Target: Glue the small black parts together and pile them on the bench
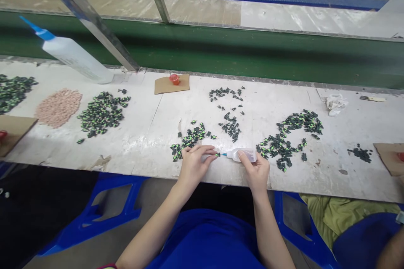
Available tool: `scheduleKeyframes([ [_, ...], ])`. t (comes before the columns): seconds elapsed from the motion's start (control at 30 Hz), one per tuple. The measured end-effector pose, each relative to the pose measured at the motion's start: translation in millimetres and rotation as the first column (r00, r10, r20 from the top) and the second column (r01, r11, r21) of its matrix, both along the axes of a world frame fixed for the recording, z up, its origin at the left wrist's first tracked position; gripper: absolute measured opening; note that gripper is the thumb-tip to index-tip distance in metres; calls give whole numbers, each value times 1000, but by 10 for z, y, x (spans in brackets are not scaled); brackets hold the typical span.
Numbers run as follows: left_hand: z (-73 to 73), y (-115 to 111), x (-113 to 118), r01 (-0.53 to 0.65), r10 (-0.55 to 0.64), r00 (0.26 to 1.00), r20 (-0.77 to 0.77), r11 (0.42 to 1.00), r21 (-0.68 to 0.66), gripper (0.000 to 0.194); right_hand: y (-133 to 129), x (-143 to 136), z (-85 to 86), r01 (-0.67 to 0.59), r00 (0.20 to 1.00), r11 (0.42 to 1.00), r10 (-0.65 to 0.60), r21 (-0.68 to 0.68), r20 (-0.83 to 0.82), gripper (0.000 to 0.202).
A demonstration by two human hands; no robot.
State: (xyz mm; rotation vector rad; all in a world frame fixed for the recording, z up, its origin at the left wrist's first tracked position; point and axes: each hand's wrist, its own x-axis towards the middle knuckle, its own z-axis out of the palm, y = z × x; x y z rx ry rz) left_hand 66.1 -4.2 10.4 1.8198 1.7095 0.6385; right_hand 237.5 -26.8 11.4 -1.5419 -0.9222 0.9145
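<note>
My left hand (196, 162) pinches a small black-and-green part (217, 155) between its fingertips, just over the table's near edge. A small clear bottle (241, 155) with a blue tip lies in the grip of my right hand (257, 170), and its tip points left at the small part, close to it. A pile of black-and-green parts (192, 136) spreads beside and behind my left hand. Farther back are small black pieces (231, 126) in loose groups. Right of the bottle sits another black-and-green pile (279, 147).
A large white bottle (75, 59) leans at the back left near a metal post (91, 21). Pink pieces (59, 107) lie left. A red cup (174, 79) stands on cardboard. A knife (373, 98) and crumpled tissue (335, 103) lie right. Part of another person's arm (393, 250) shows lower right.
</note>
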Motion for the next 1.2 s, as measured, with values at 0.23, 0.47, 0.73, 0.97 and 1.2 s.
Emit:
scheduleKeyframes([
  [0.23,-9,-8,5,2,-2,1000,0,1000,12,14,-1,-5,1,-6,1000,1000,6,11,2,23],
  [0.47,-6,-12,3,5,-5,1000,-9,1000,20,13,-1,-11,23,0,1000,1000,0,1,-3,24],
  [0.73,-25,-19,-5,7,-7,1000,10,1000,-4,14,-26,47,-87,88,995,994,-85,59,-52,26],
  [0.97,123,129,-112,154,-154,988,4,988,-25,15,-16,81,-103,162,986,963,-147,215,-81,35],
  [1.2,320,364,118,185,-167,973,-161,978,98,10,169,50,-48,182,982,973,-187,140,26,46],
])
